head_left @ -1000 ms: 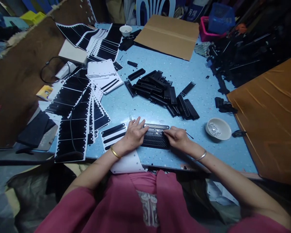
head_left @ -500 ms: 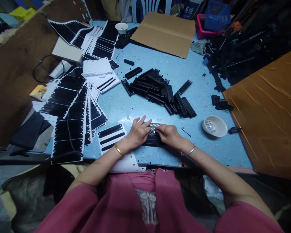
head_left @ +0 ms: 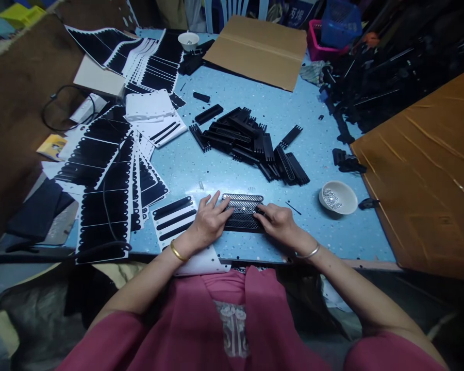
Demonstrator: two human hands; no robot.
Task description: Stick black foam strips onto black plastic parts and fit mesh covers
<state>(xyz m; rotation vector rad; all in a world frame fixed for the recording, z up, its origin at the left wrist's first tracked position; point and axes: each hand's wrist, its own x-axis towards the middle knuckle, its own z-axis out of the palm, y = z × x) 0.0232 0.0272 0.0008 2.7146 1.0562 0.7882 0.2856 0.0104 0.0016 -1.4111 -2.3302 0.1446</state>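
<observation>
**Hands spread back out over the perforated strips**

Nearest the body, both hands rest on a small stack of black perforated strips (head_left: 243,212) lying flat on the blue table (head_left: 224,170) close to its near edge. The left hand (head_left: 209,219) lies open, fingers fanned and pressing the left end of the strips. The right hand (head_left: 276,220) is loosely curled on the right end, fingertips down on the surface; whether it pinches anything small I cannot tell. Half a second ago the two hands were bunched together at the middle of the stack; now they sit apart, and the top strip's row of holes shows between them. It looks as if the work along that strip has shifted from its centre.

Just left lies a white backing sheet (head_left: 175,216) with black strips. To the right, a thin black pin (head_left: 293,207) and a white bowl of small silvery pieces (head_left: 337,197). Farther off is a heap of black comb-like parts (head_left: 251,144), then flat cardboard (head_left: 257,50).
</observation>
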